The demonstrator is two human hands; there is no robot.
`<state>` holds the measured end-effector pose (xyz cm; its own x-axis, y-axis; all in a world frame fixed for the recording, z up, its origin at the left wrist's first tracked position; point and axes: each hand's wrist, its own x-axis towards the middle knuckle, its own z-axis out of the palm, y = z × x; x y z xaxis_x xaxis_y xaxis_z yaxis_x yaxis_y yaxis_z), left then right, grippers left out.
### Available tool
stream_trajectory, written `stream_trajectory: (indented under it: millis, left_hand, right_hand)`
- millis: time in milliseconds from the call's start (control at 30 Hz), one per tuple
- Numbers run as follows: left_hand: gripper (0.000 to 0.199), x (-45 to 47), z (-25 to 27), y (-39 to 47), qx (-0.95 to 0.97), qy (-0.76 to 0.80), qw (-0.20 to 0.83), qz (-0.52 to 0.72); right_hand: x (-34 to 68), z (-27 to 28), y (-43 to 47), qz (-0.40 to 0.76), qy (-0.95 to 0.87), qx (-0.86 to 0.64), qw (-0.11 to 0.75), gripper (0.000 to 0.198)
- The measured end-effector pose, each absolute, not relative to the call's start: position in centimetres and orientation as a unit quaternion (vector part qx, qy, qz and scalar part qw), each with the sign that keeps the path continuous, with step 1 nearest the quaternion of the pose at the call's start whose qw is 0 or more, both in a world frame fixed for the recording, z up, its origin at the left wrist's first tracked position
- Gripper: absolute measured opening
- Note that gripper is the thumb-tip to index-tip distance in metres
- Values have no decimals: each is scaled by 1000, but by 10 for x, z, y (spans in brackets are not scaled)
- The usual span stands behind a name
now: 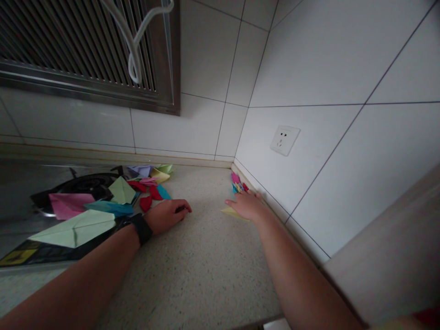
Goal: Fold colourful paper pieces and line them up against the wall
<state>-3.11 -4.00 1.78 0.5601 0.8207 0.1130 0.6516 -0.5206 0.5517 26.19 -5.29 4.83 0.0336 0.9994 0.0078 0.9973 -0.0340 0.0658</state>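
Observation:
My right hand [248, 206] reaches to the tiled wall on the right. Its fingers are spread, palm down, over a pale yellow folded paper piece [231, 211] and beside small folded papers in pink [235, 178], blue and red. How firmly it touches them is hidden under the hand. My left hand [167, 214], with a black band [141, 228] on the wrist, rests on the counter with loosely bent fingers and a gap at the thumb; nothing shows in it. Nearest to it are red folded papers [145, 203] and a blue one [163, 192].
Larger folded papers, pale green [77, 229], pink [68, 206] and blue [113, 208], lie on and around a gas stove [20, 183]. A speckled counter [202, 266] runs to the corner. A wall socket [285, 140] and a metal vent with a white cable [135, 55] are above.

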Motion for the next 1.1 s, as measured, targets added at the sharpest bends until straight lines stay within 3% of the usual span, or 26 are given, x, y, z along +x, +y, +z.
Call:
stream_trajectory:
  millis: [733, 967, 1100]
  left_hand:
    - [28, -32, 15, -38, 853, 426, 233, 190]
    - [29, -31, 15, -38, 854, 426, 233, 186]
    - [29, -30, 16, -38, 856, 422, 231, 191]
  right_hand:
    - [263, 50, -53, 31, 706, 708, -13, 65]
    - [231, 54, -68, -3, 864, 489, -120, 47]
    - [209, 48, -75, -53, 905, 400, -133, 42]
